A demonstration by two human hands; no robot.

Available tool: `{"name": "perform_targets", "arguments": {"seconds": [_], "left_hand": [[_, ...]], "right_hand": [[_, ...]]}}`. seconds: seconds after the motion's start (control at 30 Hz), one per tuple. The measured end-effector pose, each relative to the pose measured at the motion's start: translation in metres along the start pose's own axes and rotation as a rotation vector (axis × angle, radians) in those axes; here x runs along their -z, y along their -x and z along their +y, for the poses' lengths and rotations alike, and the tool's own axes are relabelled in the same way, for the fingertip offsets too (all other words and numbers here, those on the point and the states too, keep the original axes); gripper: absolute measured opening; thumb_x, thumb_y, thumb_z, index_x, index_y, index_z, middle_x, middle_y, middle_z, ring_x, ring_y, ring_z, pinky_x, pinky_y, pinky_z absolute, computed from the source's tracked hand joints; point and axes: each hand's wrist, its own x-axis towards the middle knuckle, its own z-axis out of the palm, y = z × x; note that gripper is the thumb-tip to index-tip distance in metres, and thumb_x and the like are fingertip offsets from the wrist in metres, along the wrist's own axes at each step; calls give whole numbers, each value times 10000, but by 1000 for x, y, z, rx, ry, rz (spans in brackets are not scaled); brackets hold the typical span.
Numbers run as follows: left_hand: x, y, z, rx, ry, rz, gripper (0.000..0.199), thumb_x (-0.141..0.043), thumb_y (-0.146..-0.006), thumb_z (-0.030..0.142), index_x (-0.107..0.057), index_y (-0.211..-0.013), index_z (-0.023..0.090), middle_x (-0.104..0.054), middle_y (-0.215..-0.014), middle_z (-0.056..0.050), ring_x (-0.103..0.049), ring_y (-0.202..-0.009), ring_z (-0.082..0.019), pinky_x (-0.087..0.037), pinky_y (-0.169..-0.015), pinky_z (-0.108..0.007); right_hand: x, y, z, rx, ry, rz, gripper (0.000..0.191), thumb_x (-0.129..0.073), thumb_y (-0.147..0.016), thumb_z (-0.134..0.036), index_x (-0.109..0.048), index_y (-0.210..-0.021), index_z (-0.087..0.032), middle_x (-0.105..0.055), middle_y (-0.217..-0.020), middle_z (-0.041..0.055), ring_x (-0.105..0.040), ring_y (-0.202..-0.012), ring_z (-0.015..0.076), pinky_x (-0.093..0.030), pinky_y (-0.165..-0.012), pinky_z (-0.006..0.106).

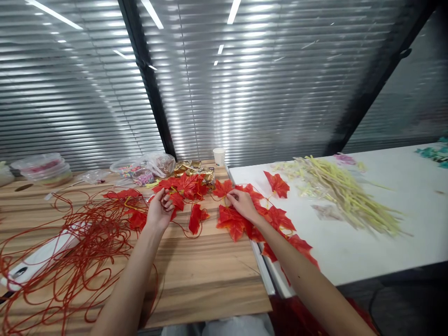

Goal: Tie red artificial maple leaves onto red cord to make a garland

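Note:
My left hand point(160, 208) is raised over the wooden table with its fingers curled. Whatever it holds, perhaps a thin strand, is too small to make out. Red artificial maple leaves point(189, 185) lie just behind and beside it. With thumb and fingers pinched, my right hand point(242, 204) grips a red maple leaf point(222, 188) near its yellowish stem. More red leaves point(234, 223) are bunched under and around that hand, and the leaf garland point(301, 247) trails over the white table beneath my right forearm. A single leaf piece point(196, 218) rests on the wood between my hands.
Tangled red cord point(94, 238) spreads over the left side, partly covering a white power strip point(45, 254). Plastic tubs point(44, 170), bags of beads point(159, 164), gold packets point(191, 169) and a paper cup point(219, 157) line the back. Yellow strips point(345, 193) lie on the white table point(420, 210).

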Motion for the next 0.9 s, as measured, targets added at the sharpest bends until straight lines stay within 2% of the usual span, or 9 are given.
{"name": "perform_targets", "arguments": {"seconds": [0.9], "left_hand": [[2,-2,0,2,-16,-11,196,-400,-835,145,-477,-655,132,-312,-399,77,-256,-289,-31,-205,-278,-143]], "right_hand": [[2,2,-5,51,47,-31,203,-435,-809,-272,-608,-754,-182,-643,-701,21,-562,-630,139,-389,-598,228]]}}
